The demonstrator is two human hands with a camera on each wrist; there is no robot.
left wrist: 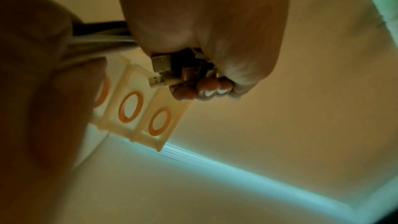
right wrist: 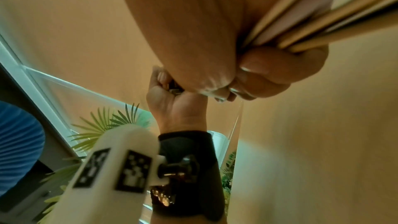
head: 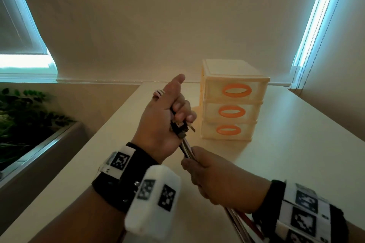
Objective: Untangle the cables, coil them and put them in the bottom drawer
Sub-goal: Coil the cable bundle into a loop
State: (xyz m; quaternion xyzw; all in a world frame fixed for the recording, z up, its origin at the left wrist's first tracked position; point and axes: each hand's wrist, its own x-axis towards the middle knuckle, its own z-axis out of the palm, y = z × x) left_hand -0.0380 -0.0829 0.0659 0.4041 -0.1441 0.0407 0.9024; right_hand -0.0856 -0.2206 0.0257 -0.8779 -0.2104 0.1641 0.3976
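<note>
Cream plastic three-drawer box with orange handles [head: 233, 102] sits shut at the surface's [head: 296, 144] far edge while both hands, left hand [head: 166, 116] and right hand [head: 219, 179], grip the bunched multicoloured cables [head: 186, 149], so pulling could tighten hidden knots or slip plugs loose.

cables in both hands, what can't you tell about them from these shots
- Number of cables: bundled tight; left hand and right hand cover most.
- Length and tangling: cut off by the head view's bottom edge.
- Plug types: blurred, left wrist view.
- Bottom drawer contents: front shut.
</note>
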